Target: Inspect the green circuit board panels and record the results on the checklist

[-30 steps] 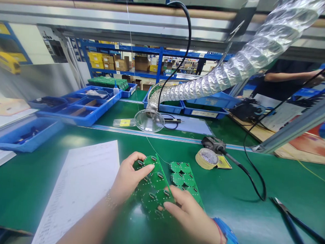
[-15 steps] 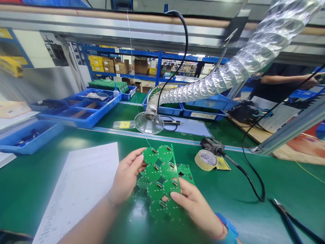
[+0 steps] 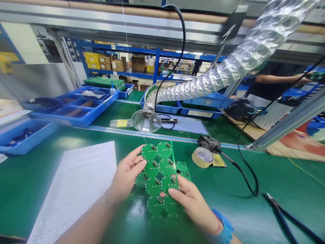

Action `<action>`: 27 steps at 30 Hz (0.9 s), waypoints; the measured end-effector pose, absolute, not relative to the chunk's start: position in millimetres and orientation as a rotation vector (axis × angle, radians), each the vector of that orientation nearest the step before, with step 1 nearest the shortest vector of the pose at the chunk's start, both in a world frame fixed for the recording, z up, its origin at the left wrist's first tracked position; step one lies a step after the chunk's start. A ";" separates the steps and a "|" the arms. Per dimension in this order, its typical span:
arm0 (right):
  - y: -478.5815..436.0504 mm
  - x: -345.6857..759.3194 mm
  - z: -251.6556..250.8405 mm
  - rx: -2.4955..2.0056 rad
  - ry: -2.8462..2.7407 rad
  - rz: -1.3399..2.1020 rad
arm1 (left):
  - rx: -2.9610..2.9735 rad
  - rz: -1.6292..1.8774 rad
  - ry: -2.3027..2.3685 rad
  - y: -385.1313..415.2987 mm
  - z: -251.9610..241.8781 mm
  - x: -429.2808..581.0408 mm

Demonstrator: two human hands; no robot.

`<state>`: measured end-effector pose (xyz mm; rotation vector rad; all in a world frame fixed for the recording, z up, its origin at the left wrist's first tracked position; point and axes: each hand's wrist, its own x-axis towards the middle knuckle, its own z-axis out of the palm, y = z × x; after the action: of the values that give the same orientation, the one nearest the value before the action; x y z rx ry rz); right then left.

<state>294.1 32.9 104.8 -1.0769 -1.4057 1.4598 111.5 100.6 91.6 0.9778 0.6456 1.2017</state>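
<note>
Green, glossy and flat, one circuit-board panel of round discs joined two across is held above the smooth green bench; the left hand and right hand each pinch an edge between thumb and fingers. Its lower end blurs, preventing a full count. Behind, one similar green panel is partly hidden.
</note>
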 end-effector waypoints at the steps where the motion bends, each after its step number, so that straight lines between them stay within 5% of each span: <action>1: 32.9 293.9 105.0 -1.067 -1.401 1.456 | 0.982 1.193 0.669 100.7 89.9 111.9; 27: 31.7 291.7 101.7 -1.041 -1.377 1.417 | 1.076 1.001 0.551 91.2 96.1 122.0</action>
<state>291.7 31.7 101.7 -1.0415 -1.3766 1.4173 122.0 91.2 96.1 1.0759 0.5507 1.0011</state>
